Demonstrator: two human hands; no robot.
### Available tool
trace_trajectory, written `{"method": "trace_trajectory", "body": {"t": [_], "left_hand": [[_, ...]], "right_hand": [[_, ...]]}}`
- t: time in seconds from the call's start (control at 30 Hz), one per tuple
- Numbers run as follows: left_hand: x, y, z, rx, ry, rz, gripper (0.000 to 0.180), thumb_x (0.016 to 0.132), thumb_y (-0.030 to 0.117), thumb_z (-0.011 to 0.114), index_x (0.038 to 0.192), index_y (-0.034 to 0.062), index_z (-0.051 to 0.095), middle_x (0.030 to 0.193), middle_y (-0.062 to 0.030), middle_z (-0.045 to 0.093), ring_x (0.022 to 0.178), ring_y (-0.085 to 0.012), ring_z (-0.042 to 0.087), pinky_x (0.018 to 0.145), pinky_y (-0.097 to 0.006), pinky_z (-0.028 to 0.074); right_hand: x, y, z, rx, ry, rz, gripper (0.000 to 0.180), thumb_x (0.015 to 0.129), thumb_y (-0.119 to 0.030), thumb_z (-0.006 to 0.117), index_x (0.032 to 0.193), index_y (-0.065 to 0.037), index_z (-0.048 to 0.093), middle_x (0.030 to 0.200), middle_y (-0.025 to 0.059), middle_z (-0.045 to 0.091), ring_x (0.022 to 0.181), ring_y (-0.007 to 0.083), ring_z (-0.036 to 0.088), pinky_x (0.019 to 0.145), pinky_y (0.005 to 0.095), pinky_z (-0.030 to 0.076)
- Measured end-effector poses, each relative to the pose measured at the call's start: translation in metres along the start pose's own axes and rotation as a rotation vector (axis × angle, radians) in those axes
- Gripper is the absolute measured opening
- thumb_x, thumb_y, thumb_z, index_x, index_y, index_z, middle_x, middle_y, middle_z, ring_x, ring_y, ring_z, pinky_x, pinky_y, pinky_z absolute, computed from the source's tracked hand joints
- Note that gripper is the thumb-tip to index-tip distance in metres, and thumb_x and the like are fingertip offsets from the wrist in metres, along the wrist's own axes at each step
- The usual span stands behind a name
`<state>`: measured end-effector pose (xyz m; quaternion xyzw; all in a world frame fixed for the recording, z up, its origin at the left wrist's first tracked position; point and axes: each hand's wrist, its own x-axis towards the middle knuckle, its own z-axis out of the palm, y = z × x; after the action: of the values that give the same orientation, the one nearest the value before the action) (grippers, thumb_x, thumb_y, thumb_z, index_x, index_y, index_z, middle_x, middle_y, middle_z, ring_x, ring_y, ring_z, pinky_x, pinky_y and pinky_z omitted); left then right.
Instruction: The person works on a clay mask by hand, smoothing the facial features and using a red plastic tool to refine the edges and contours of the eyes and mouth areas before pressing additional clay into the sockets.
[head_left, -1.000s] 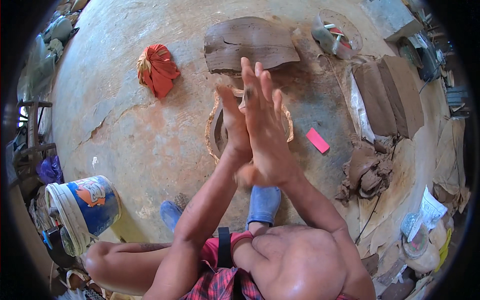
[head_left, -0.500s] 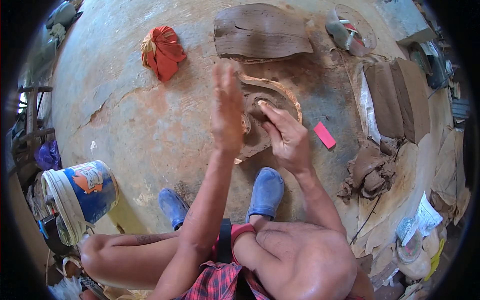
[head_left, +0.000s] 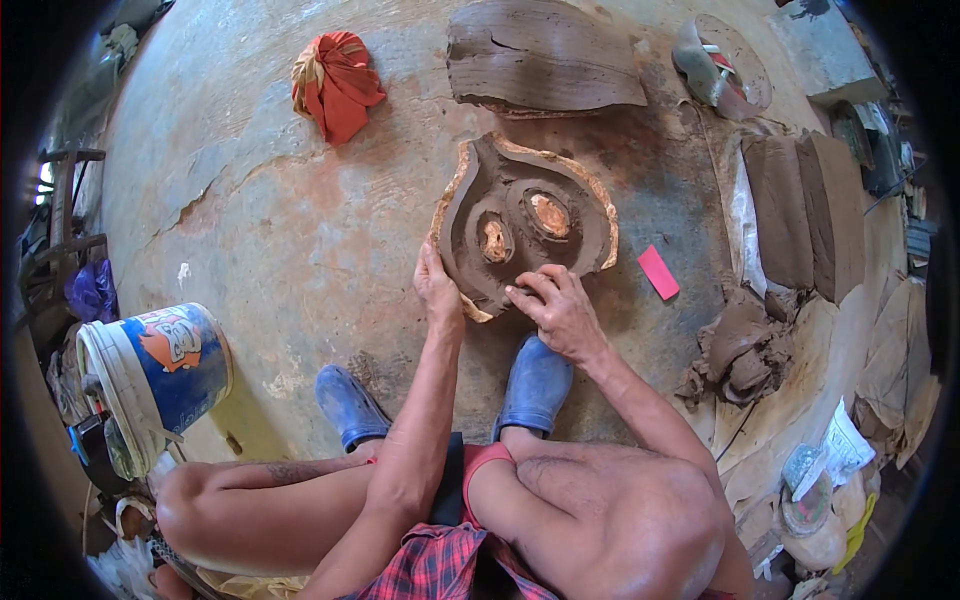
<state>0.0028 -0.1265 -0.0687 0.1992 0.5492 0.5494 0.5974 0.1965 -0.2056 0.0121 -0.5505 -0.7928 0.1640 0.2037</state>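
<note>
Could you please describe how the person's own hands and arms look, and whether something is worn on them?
The left hand and right hand are both without gloves. The left forearm and right forearm are bare, with no sleeve, watch or bracelet visible. Near the left arm, a red and dark plaid garment shows.

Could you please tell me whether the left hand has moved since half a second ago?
Yes: judged against the pink block, the left hand has moved down and slightly left in the picture, and now touches the clay-lined form.
</note>
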Motion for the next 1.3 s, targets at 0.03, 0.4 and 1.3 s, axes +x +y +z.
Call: {"method": "trace_trajectory", "body": {"t": [0.03,0.4,1.3], "left_hand": [[-0.001,-0.001,0.002,-0.002,-0.005,-0.004,0.038,0.114,0.03,0.048,0.134,0.0008,0.063,0.124,-0.0082,0.071,0.107,-0.0163,0.069,0.093,-0.033,0.057],[-0.049,-0.012,0.004,0.236,0.137,-0.034,0.04,0.115,0.023,0.043,0.14,-0.0044,0.06,0.126,-0.0108,0.07,0.108,-0.0154,0.066,0.093,-0.031,0.054],[-0.062,-0.011,-0.006,0.093,0.021,-0.079,0.04,0.115,0.023,0.043,0.149,0.0025,0.047,0.136,-0.0093,0.061,0.118,-0.0172,0.062,0.099,-0.034,0.054]], "right_hand": [[0.001,0.0,-0.001,-0.057,-0.009,-0.031,0.042,0.082,-0.007,0.067,0.123,-0.011,0.075,0.123,0.0052,0.067,0.12,0.03,0.057,0.103,0.0446,0.047],[-0.026,-0.016,-0.029,0.44,0.45,1.042,0.038,0.098,-0.02,0.07,0.127,0.004,0.069,0.103,0.018,0.073,0.088,0.0321,0.072,0.081,0.0472,0.057],[-0.018,0.011,0.018,0.461,0.168,1.309,0.075,0.066,-0.066,0.091,0.078,0.004,0.069,0.079,0.0247,0.072,0.075,0.0356,0.072,0.07,0.0465,0.054]]}}
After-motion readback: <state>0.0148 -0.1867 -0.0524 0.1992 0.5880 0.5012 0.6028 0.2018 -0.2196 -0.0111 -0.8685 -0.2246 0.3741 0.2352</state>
